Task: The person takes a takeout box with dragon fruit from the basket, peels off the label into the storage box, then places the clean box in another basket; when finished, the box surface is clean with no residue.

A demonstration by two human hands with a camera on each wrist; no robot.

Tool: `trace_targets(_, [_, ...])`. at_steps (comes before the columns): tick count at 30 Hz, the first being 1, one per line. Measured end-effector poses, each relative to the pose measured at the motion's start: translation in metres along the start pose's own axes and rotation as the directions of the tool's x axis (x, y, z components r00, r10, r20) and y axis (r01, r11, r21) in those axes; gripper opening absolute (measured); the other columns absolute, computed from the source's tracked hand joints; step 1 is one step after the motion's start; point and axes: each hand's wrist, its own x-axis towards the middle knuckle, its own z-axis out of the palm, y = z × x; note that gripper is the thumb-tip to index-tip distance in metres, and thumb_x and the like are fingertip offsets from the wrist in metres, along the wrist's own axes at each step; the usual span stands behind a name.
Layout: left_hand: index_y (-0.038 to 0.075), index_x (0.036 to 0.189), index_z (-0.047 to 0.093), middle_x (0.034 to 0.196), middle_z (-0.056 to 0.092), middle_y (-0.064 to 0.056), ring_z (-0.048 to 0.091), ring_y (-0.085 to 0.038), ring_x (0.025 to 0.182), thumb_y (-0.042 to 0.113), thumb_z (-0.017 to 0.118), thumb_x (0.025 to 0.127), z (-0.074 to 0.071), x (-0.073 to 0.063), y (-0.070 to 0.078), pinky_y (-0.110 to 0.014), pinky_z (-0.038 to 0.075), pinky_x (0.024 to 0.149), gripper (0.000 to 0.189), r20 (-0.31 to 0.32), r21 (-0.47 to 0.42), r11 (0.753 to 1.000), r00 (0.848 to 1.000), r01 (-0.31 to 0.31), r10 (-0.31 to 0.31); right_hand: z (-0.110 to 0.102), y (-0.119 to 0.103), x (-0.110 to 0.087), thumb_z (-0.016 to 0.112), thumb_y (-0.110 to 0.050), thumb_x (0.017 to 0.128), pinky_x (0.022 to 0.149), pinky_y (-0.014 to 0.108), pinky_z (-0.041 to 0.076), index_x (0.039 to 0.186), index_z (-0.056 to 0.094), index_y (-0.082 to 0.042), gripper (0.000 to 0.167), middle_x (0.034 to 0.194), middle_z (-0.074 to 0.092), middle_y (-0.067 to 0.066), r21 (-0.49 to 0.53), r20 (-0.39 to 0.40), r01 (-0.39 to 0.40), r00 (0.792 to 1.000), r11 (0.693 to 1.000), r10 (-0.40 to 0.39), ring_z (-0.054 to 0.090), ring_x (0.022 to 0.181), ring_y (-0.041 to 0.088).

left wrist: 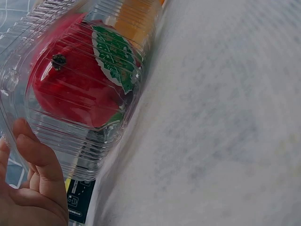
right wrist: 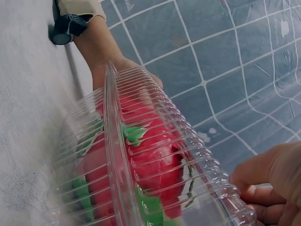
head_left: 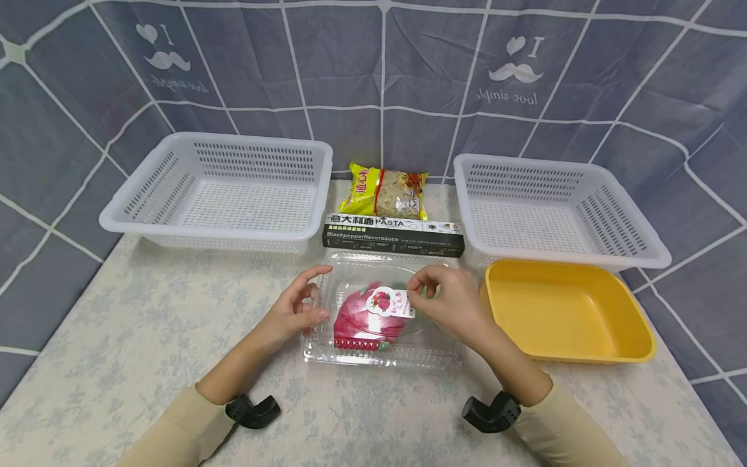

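A clear plastic clamshell box (head_left: 434, 353) lies closed on the table, with a pink-red dragon fruit (head_left: 356, 321) with green tips inside. On its lid is a white label (head_left: 403, 305) with a fruit picture. My right hand (head_left: 452, 301) pinches this label at its right end. My left hand (head_left: 292, 308) touches the left side of the box, thumb and index finger spread apart along the edge. From the left wrist, the fruit (left wrist: 70, 80) shows through the ribbed plastic, with those fingers (left wrist: 40, 155) at the rim. The right wrist view shows the ribbed box side (right wrist: 113, 141) close up.
Behind the box lie a black pasta box (head_left: 393, 237) and a yellow bag of pasta (head_left: 388, 191). White baskets stand at the left (head_left: 222, 227) and right (head_left: 554, 253). A yellow tray (head_left: 572, 353) sits right of my right hand. A grey checked cloth (head_left: 385, 78) hangs behind.
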Motion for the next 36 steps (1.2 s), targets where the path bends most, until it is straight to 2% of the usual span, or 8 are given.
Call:
trace_targets(7, [0.018,0.145,0.039,0.085,0.038,-0.005,0.044,-0.003,0.050,0.003,0.066,0.087,0.000,0.001,0.001,-0.019,0.039,0.044,0.065,-0.003,0.006,1.000,1.000,0.000,0.000,0.000,0.001,-0.001,0.073,-0.005,0.081,0.056,0.027,0.040,0.085,0.070,-0.008,0.006,0.073,0.062,-0.004,0.023,-0.043,0.006,0.999,1.000,-0.005,0.053,0.067,0.013])
trace_targets(12, [0.018,0.145,0.038,0.085,0.039,-0.005,0.044,-0.003,0.050,0.003,0.066,0.088,0.000,0.001,0.001,-0.019,0.039,0.043,0.065,0.001,0.007,1.000,1.000,0.001,-0.001,-0.001,0.001,-0.002,0.073,-0.002,0.082,0.061,0.028,0.041,0.085,0.071,-0.006,0.005,0.072,0.063,-0.004,0.072,-0.046,0.017,0.999,0.997,-0.014,0.053,0.066,0.012])
trace_targets(16, [0.019,0.145,0.038,0.085,0.038,-0.005,0.044,-0.003,0.050,0.003,0.066,0.088,0.000,0.000,0.000,-0.019,0.039,0.044,0.065,0.001,0.009,1.000,1.000,0.010,-0.010,-0.003,0.001,-0.003,0.073,-0.002,0.082,0.059,0.024,0.041,0.085,0.072,-0.004,0.004,0.071,0.064,-0.002,0.123,-0.038,0.005,0.999,0.992,0.000,0.054,0.065,0.014])
trace_targets(22, [0.018,0.145,0.038,0.086,0.038,-0.005,0.044,-0.003,0.050,0.003,0.066,0.088,0.000,0.000,0.000,-0.019,0.039,0.044,0.065,0.003,0.009,1.000,1.000,0.010,-0.010,-0.004,0.000,-0.004,0.073,-0.004,0.082,0.056,0.020,0.044,0.084,0.072,-0.003,0.003,0.076,0.068,0.003,0.232,-0.033,-0.048,0.998,0.972,0.057,0.056,0.066,0.017])
trace_targets(27, [0.017,0.145,0.038,0.085,0.039,-0.003,0.045,-0.002,0.050,0.003,0.066,0.088,0.000,0.000,0.000,-0.019,0.039,0.044,0.065,0.004,0.002,1.000,1.000,-0.001,0.001,-0.005,-0.003,-0.005,0.073,-0.001,0.082,0.059,0.021,0.050,0.086,0.071,0.001,0.005,0.078,0.069,0.007,0.313,-0.029,-0.053,0.997,0.948,0.065,0.060,0.068,0.018])
trace_targets(36, [0.016,0.145,0.037,0.085,0.040,-0.003,0.044,-0.002,0.050,0.002,0.065,0.088,-0.001,0.000,-0.001,-0.019,0.040,0.045,0.066,0.002,0.006,1.000,1.000,0.005,-0.005,-0.014,-0.003,-0.007,0.072,0.002,0.083,0.062,0.023,0.053,0.089,0.071,0.002,0.006,0.081,0.070,0.009,0.365,-0.045,-0.040,0.997,0.930,0.061,0.064,0.070,0.019])
